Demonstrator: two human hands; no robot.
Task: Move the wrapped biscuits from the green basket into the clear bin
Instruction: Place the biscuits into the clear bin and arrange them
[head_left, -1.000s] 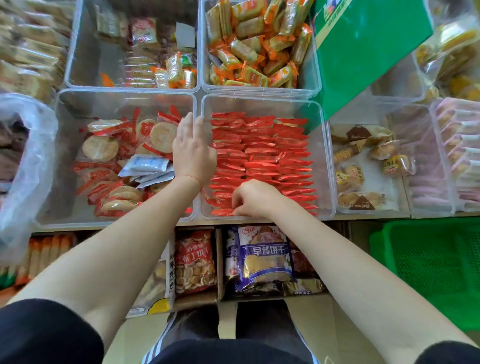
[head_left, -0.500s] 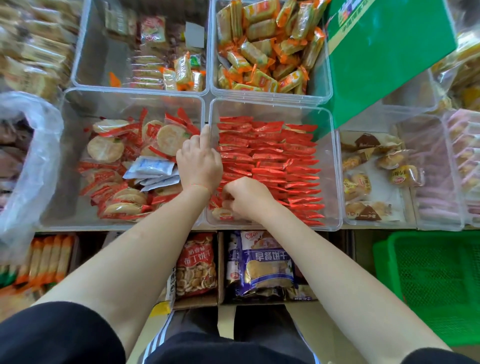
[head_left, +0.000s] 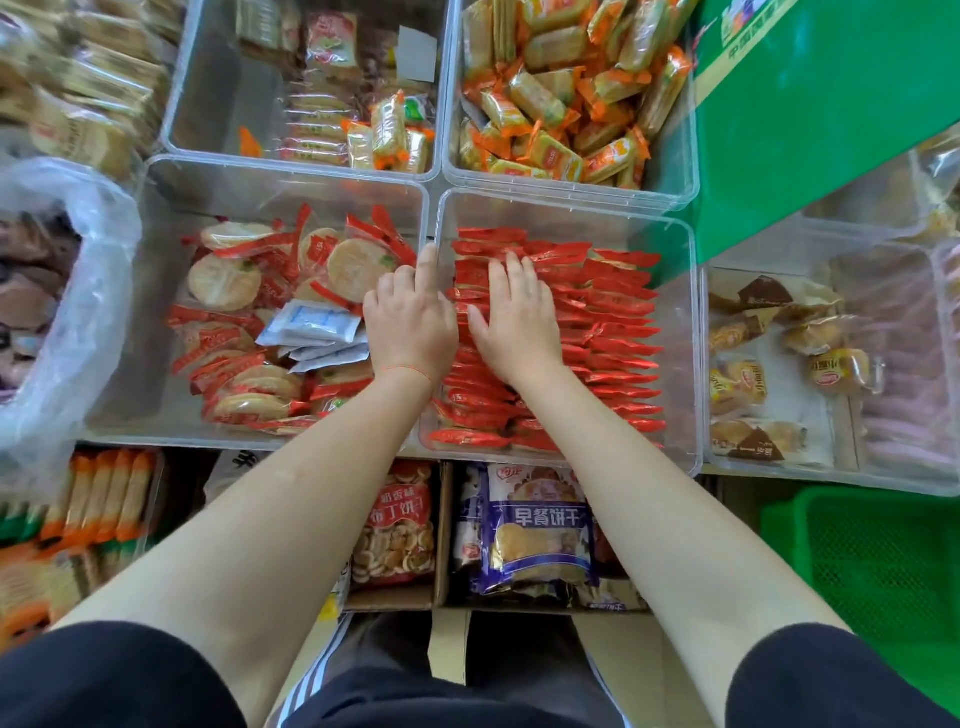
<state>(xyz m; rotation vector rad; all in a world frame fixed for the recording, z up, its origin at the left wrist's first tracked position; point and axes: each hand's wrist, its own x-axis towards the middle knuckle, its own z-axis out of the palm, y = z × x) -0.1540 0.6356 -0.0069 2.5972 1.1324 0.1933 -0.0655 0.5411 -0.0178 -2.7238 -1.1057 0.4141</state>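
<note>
To the left of both hands, a clear bin of loose round biscuits (head_left: 223, 280) and white sachets (head_left: 311, 325) shares a wall with the clear bin (head_left: 675, 332) of the task. The left hand (head_left: 410, 327) rests over that shared rim, its forefinger stretched along the edge and the other fingers curled, its grip closed on nothing visible. Just beside it to the right, the right hand (head_left: 519, 327) lies palm-down with fingers spread flat on the wrapped biscuits (head_left: 608, 322), pressing and pinching nothing. These red packs stand in close rows under and to the right of that hand, filling the bin nearly wall to wall; bare floor shows only along the far and right walls. Well to the right and nearer the person, the green basket (head_left: 878, 566) shows bare mesh.
</note>
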